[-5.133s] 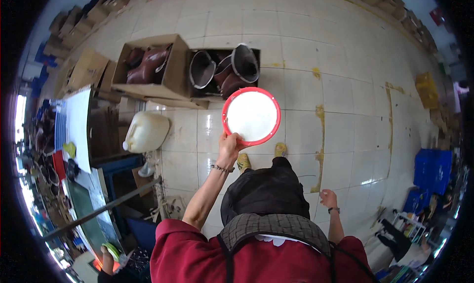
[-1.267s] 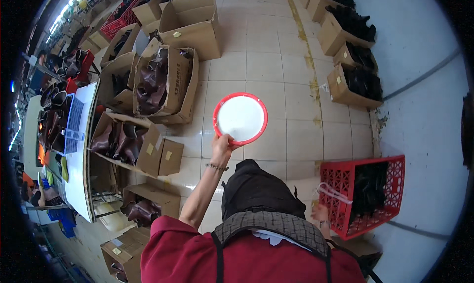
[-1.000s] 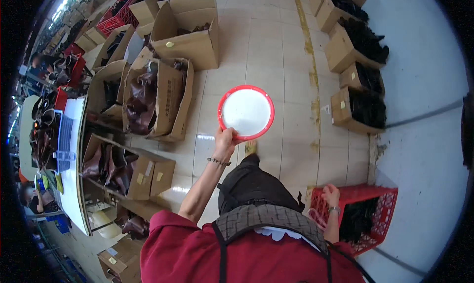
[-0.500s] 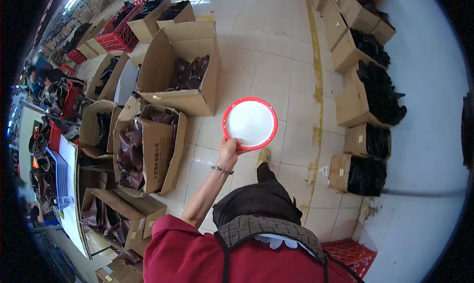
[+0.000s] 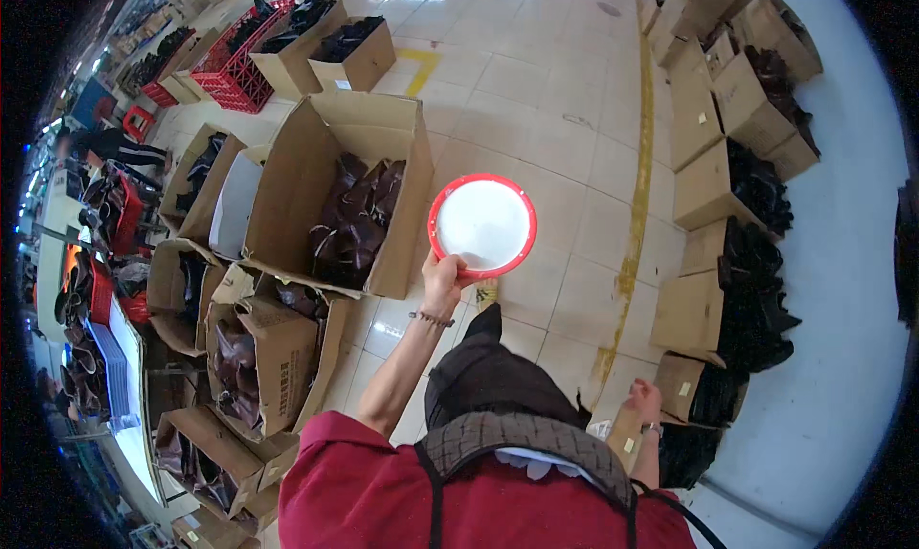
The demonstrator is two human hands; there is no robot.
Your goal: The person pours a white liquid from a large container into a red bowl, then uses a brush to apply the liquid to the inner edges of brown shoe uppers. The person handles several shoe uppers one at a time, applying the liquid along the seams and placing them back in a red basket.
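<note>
Just left of the raised red-rimmed white basin, a big open cardboard box holds dark leather pieces; left hand fingers grip the basin's lower rim, right hand hangs loosely curled, empty; the box has come nearer than half a second ago

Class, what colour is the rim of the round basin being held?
Red, around a white inside, on the basin; head view.

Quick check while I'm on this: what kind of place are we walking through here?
Probably a footwear workshop or warehouse floor. Open cardboard boxes full of dark boots line a tiled aisle, with red crates stacked further off. The left hand holds a red-rimmed basin.
</note>
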